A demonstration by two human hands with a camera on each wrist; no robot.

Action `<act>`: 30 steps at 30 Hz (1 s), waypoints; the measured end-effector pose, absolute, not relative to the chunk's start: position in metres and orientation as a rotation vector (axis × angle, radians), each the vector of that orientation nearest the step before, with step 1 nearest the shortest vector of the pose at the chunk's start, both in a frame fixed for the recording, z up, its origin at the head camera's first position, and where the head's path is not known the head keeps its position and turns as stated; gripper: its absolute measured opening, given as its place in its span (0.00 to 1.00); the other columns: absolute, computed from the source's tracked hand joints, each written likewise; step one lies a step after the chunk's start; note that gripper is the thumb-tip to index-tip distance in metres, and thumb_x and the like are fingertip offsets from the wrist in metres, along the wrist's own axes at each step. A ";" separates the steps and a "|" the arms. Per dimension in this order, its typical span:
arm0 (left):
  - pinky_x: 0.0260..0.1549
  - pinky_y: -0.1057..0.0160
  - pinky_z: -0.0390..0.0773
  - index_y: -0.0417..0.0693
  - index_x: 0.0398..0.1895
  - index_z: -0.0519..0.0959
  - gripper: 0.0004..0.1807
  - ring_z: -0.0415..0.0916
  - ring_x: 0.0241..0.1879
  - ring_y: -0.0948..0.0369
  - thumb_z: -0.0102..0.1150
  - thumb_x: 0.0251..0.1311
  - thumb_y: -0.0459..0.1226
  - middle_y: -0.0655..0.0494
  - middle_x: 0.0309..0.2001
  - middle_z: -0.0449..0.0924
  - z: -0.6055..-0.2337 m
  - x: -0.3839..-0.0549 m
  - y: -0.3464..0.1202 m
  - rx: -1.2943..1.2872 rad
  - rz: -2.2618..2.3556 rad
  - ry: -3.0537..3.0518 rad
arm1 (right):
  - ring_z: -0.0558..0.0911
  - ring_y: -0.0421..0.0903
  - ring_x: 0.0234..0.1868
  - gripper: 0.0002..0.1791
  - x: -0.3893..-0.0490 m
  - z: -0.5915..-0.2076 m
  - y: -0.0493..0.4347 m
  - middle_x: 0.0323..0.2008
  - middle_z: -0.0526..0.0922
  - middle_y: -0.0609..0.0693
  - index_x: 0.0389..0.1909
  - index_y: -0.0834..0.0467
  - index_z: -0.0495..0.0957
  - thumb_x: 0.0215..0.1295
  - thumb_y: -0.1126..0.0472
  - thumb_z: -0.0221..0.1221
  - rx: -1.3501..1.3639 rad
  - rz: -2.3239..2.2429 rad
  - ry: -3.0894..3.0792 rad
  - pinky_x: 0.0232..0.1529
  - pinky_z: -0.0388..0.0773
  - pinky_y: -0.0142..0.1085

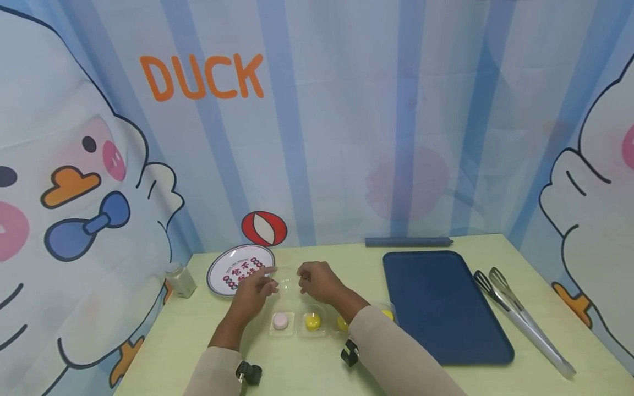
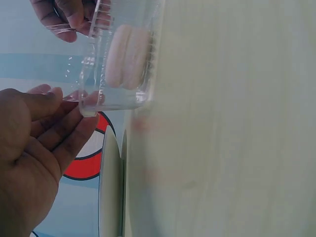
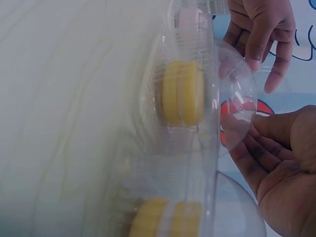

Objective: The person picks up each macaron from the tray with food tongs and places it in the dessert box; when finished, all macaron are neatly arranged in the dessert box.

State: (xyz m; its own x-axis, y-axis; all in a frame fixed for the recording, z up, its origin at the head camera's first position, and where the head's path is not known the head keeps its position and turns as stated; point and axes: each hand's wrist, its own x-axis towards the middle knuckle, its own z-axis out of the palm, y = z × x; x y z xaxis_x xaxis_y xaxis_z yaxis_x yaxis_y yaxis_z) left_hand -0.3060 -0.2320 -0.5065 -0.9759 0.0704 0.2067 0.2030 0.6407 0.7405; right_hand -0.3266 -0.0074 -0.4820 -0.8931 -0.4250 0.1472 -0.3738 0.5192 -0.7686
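My left hand [image 1: 251, 297] and right hand [image 1: 319, 281] face each other above the table, with a clear plastic lid [image 1: 285, 279] pinched between them by its edges. Just below, a pink macaron [image 1: 280, 320] sits in a clear plastic box [image 2: 91, 106]. To its right is a yellow macaron [image 1: 313, 321] in a similar box. Another yellow macaron [image 1: 342, 323] is partly hidden behind my right wrist, and one more [image 1: 387, 314] shows beyond the sleeve. In the right wrist view, a domed lid [image 3: 239, 94] rises over a yellow macaron [image 3: 182, 94].
A white plate [image 1: 214, 275] with red lettering lies behind my left hand, and a small glass jar [image 1: 181, 280] stands left of it. Over on the right are a dark blue tray [image 1: 446, 308] and metal tongs [image 1: 525, 324]. A dark blue rod [image 1: 408, 242] lies along the back edge.
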 end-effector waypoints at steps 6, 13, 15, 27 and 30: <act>0.54 0.49 0.91 0.44 0.70 0.82 0.20 0.93 0.50 0.47 0.59 0.78 0.29 0.41 0.53 0.92 -0.506 -0.305 -0.237 -0.311 -1.318 -2.657 | 0.93 0.51 0.42 0.13 -0.325 -0.483 -0.006 0.46 0.91 0.61 0.57 0.70 0.83 0.77 0.69 0.62 -0.707 -1.352 2.666 0.41 0.89 0.37; 0.56 0.49 0.91 0.45 0.67 0.85 0.19 0.92 0.53 0.48 0.61 0.77 0.30 0.44 0.56 0.92 -0.505 -0.304 -0.243 -0.363 -1.267 -2.654 | 0.91 0.51 0.48 0.12 -0.326 -0.485 -0.004 0.47 0.91 0.57 0.50 0.64 0.86 0.76 0.59 0.67 -0.694 -1.346 2.667 0.47 0.90 0.40; 0.59 0.48 0.89 0.45 0.67 0.85 0.19 0.91 0.58 0.47 0.63 0.76 0.33 0.46 0.60 0.91 -0.505 -0.304 -0.245 -0.395 -1.237 -2.668 | 0.91 0.50 0.49 0.14 -0.326 -0.484 -0.003 0.48 0.91 0.55 0.48 0.60 0.87 0.75 0.53 0.69 -0.675 -1.331 2.666 0.48 0.90 0.42; 0.67 0.45 0.83 0.47 0.68 0.84 0.24 0.86 0.66 0.48 0.67 0.76 0.46 0.49 0.68 0.85 -0.508 -0.301 -0.254 -0.454 -1.279 -2.715 | 0.89 0.51 0.54 0.23 -0.318 -0.486 -0.002 0.50 0.91 0.53 0.50 0.59 0.87 0.76 0.42 0.66 -0.677 -1.297 2.654 0.59 0.88 0.48; 0.67 0.46 0.83 0.46 0.69 0.84 0.24 0.85 0.68 0.46 0.68 0.75 0.45 0.47 0.69 0.85 -0.508 -0.299 -0.256 -0.464 -1.332 -2.715 | 0.88 0.51 0.55 0.24 -0.314 -0.486 -0.003 0.51 0.90 0.54 0.51 0.61 0.85 0.73 0.43 0.69 -0.662 -1.306 2.635 0.60 0.87 0.49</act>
State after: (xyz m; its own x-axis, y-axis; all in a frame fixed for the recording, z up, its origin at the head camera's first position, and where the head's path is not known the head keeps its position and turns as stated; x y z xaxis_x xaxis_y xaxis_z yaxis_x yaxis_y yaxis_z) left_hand -0.2985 -0.2564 -0.5078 -0.9506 0.2333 0.2047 0.3047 0.5757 0.7588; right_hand -0.3145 -0.0030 -0.4856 -0.8959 -0.4371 0.0790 -0.3276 0.5300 -0.7822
